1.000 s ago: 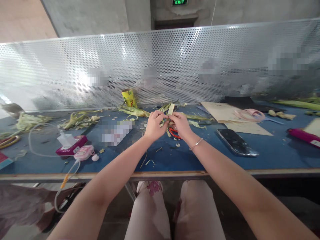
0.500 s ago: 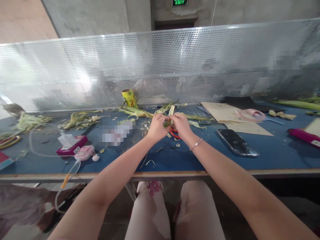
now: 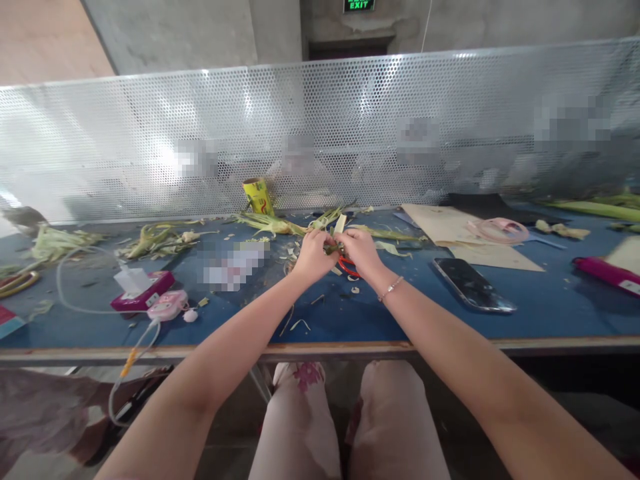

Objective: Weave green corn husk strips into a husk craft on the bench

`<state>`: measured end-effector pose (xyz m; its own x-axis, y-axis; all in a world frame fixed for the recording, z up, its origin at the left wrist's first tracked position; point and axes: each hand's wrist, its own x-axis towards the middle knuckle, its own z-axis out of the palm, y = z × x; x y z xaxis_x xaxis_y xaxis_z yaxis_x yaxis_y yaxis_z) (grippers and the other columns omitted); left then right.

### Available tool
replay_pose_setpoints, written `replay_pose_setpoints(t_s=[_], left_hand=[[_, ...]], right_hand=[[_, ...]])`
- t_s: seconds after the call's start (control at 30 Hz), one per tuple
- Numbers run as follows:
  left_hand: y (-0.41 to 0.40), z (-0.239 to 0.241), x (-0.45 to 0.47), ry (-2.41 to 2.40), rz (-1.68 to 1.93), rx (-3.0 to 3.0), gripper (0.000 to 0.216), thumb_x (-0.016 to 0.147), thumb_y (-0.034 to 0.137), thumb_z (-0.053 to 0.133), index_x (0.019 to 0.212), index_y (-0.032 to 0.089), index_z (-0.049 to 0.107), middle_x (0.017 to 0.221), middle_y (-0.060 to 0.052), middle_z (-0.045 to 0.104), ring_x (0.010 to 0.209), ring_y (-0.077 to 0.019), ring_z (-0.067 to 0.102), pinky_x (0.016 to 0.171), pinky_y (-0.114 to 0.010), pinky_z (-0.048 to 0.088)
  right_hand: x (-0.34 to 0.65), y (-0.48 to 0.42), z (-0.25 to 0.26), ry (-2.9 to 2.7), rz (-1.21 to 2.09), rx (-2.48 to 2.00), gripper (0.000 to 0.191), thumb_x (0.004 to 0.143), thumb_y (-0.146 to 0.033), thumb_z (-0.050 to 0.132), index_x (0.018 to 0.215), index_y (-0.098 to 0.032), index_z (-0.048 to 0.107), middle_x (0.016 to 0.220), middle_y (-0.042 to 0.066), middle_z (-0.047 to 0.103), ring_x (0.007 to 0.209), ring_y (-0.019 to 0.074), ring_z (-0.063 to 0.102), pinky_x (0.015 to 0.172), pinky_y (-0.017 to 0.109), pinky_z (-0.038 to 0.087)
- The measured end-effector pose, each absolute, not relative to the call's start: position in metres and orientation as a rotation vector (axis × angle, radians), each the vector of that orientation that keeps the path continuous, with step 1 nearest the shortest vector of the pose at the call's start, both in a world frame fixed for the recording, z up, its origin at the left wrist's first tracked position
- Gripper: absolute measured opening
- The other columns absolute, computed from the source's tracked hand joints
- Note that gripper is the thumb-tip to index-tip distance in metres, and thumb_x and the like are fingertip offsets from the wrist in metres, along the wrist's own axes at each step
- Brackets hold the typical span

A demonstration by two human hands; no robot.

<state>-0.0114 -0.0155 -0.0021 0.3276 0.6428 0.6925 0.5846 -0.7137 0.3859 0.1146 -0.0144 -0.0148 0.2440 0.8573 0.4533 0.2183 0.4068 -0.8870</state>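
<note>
Both my hands meet over the blue table. My left hand (image 3: 315,257) is closed, its fingertips around a small green plant piece (image 3: 330,249) that they mostly cover. Closed in a pinch beside it, my right hand (image 3: 360,251) grips the same piece. A pale green leaf strip (image 3: 341,224) sticks up between the fingers; its lower end is hidden. Just under my right hand shows an orange-red ring-shaped thing (image 3: 350,267), partly covered. Behind my hands lies a bunch of green, leafy plant stalks (image 3: 277,225).
A perforated metal screen (image 3: 320,133) lines the table's back, with people beyond. A yellow can (image 3: 259,197) stands against it. To the right lie a phone (image 3: 473,285) and brown sheets (image 3: 440,227). Left are a purple tissue box (image 3: 150,291), a pink case (image 3: 167,305) and plant scraps (image 3: 155,241).
My hands have shifted very slightly, and the fingers have closed more over the green piece. The upright strip leans a little farther left. Other things lie as before.
</note>
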Motion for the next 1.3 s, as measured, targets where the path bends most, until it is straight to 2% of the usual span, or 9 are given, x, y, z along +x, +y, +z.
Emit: replay_pose_setpoints(t_s=[0.33,0.77,1.0,1.13,1.3], left_hand=[[-0.016,-0.002,-0.013,1.101,1.387,2.552,0.015,0.061,0.007,0.060,0.063,0.019,0.052,0.072,-0.002,0.059,0.082,-0.0191,0.057,0.086,-0.037,0.044],[-0.019,-0.001,-0.015,0.980,1.370,2.585,0.013,0.061,0.007,0.055,0.066,0.019,0.053,0.075,-0.003,0.058,0.084,-0.0191,0.055,0.089,-0.038,0.041],[-0.007,-0.005,-0.014,1.054,1.511,1.829,0.019,0.064,0.011,0.050,0.081,0.019,0.051,0.088,-0.003,0.058,0.087,-0.0163,0.054,0.084,-0.033,0.043],[-0.002,-0.008,-0.011,0.994,1.291,1.478,0.006,0.074,0.022,0.050,0.074,0.018,0.055,0.077,-0.002,0.060,0.080,-0.0159,0.057,0.078,-0.031,0.044],[0.000,-0.012,-0.006,0.880,1.164,1.196,0.024,0.081,0.037,0.054,0.072,0.016,0.057,0.067,-0.002,0.063,0.062,-0.0127,0.059,0.066,-0.026,0.046]], right_hand=[[0.113,-0.018,-0.012,-1.344,0.504,-1.182,0.032,0.072,-0.036,0.053,0.046,-0.020,0.042,0.039,-0.006,0.030,0.044,0.0094,0.032,0.046,0.025,0.021],[0.116,-0.010,-0.016,-1.268,0.523,-1.134,0.034,0.073,-0.041,0.054,0.050,-0.023,0.036,0.041,-0.006,0.027,0.044,0.0105,0.031,0.045,0.026,0.022],[0.118,-0.005,-0.016,-1.156,0.655,-1.017,0.030,0.079,-0.042,0.053,0.060,-0.023,0.040,0.048,-0.006,0.032,0.042,0.0093,0.030,0.041,0.025,0.024],[0.115,-0.007,-0.014,-1.045,0.797,-0.957,0.032,0.079,-0.045,0.056,0.063,-0.022,0.041,0.052,-0.007,0.035,0.037,0.0064,0.029,0.037,0.023,0.021],[0.112,-0.011,-0.011,-0.972,0.930,-0.872,0.037,0.076,-0.048,0.061,0.063,-0.021,0.040,0.051,-0.008,0.032,0.035,0.0033,0.026,0.034,0.020,0.019]])
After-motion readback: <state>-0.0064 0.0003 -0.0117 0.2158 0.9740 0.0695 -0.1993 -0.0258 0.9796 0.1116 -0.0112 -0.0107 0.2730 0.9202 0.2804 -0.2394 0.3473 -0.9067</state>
